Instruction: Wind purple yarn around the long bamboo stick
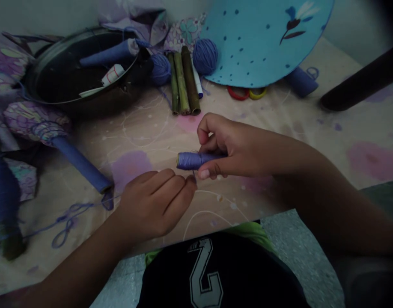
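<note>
A short stick wrapped in purple-blue yarn (190, 161) lies level above the table, its bare end facing left. My right hand (236, 145) grips it between thumb and fingers, hiding its right end. Just below it and to the left, my left hand (159, 199) is closed on the yarn. A short length of that strand shows between the stick and my left fingertips. On the other side of my left hand, loose yarn (66, 220) trails leftward across the table in loops.
Bare stick pieces (183, 85) lie beyond my hands beside yarn balls (205, 57). A dark pan (77, 102) holds a wrapped stick. Left stands a cloth-headed wrapped stick (82, 164). Scissors (238, 93) peek from under a blue board (257, 42). A dark pole (360, 81) is at right.
</note>
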Tool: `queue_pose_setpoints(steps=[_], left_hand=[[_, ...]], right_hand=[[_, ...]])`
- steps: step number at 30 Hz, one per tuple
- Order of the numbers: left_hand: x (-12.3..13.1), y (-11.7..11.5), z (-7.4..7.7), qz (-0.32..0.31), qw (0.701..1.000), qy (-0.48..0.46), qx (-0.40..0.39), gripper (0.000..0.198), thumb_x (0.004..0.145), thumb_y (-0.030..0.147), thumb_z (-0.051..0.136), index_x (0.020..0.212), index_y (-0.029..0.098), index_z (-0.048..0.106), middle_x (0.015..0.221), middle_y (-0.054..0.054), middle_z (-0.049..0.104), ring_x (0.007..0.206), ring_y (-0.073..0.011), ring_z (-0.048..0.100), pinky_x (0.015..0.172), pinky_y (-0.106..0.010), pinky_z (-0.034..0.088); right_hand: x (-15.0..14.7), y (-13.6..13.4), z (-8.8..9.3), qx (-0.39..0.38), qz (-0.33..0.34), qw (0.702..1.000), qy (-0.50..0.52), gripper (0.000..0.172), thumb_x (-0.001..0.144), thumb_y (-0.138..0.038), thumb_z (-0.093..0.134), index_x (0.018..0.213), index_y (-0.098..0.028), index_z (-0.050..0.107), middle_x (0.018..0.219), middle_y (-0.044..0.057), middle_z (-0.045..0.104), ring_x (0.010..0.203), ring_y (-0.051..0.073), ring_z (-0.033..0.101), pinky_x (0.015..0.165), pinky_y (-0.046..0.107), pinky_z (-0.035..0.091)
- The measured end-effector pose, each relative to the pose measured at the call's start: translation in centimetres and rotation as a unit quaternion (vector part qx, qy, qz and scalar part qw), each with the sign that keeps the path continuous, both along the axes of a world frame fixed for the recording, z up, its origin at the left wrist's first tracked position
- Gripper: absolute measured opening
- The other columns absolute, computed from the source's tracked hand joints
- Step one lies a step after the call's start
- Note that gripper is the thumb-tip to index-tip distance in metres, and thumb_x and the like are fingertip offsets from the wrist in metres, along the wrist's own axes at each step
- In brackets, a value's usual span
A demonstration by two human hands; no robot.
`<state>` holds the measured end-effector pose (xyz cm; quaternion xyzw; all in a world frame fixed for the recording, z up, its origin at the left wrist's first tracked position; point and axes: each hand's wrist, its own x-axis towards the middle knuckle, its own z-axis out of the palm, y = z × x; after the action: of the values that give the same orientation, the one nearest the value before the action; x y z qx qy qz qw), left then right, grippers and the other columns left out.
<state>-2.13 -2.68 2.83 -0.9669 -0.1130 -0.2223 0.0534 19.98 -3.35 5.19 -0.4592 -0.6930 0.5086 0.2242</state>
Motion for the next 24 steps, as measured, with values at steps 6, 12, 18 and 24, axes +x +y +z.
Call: queue_pose_setpoints(steps=[6, 12, 18, 24], left_hand=[[-0.3, -0.3, 1.8, 0.023, 0.997, 0.043, 0.06, 0.011, 0.086, 0.014, 0.049, 0.093, 0.011, 0.058, 0.076, -0.005, 0.067, 0.071, -0.019, 0.057, 0.054, -0.032, 0.043], [0.1, 1.4, 0.8, -0.023, 0.999, 0.037, -0.001, 0.012, 0.085, 0.014, 0.05, 0.08, 0.014, 0.06, 0.07, -0.003, 0.064, 0.066, -0.0168, 0.057, 0.054, -0.029, 0.043], [0.2, 3.0, 0.3, -0.034, 0.973, 0.027, -0.227, 0.016, 0.085, 0.012, 0.047, 0.079, 0.016, 0.061, 0.074, -0.003, 0.064, 0.066, -0.0106, 0.058, 0.06, -0.022, 0.045], [0.6, 4.2, -0.8, -0.041, 0.862, -0.006, -0.506, 0.016, 0.085, 0.021, 0.052, 0.073, 0.014, 0.059, 0.068, 0.0, 0.063, 0.061, -0.0079, 0.058, 0.057, -0.018, 0.045]], right_hand=[[-0.7, 0.4, -1.1, 0.035, 0.051, 0.992, -0.11, 0.039, 0.071, -0.04, 0.066, 0.093, -0.019, 0.041, 0.082, 0.001, 0.058, 0.07, 0.014, 0.054, 0.057, 0.024, 0.035], [-1.5, 0.3, -1.8, 0.024, 0.122, 0.982, -0.143, 0.037, 0.073, -0.043, 0.063, 0.09, -0.019, 0.041, 0.076, 0.001, 0.056, 0.063, 0.013, 0.05, 0.054, 0.025, 0.033], [-1.8, 0.1, -1.5, 0.01, 0.132, 0.981, -0.144, 0.037, 0.075, -0.041, 0.063, 0.092, -0.019, 0.04, 0.082, 0.002, 0.058, 0.067, 0.014, 0.053, 0.055, 0.024, 0.035], [-1.6, -0.4, -1.0, 0.015, 0.121, 0.986, -0.116, 0.038, 0.073, -0.04, 0.065, 0.091, -0.02, 0.039, 0.073, -0.001, 0.056, 0.062, 0.012, 0.051, 0.053, 0.023, 0.035]])
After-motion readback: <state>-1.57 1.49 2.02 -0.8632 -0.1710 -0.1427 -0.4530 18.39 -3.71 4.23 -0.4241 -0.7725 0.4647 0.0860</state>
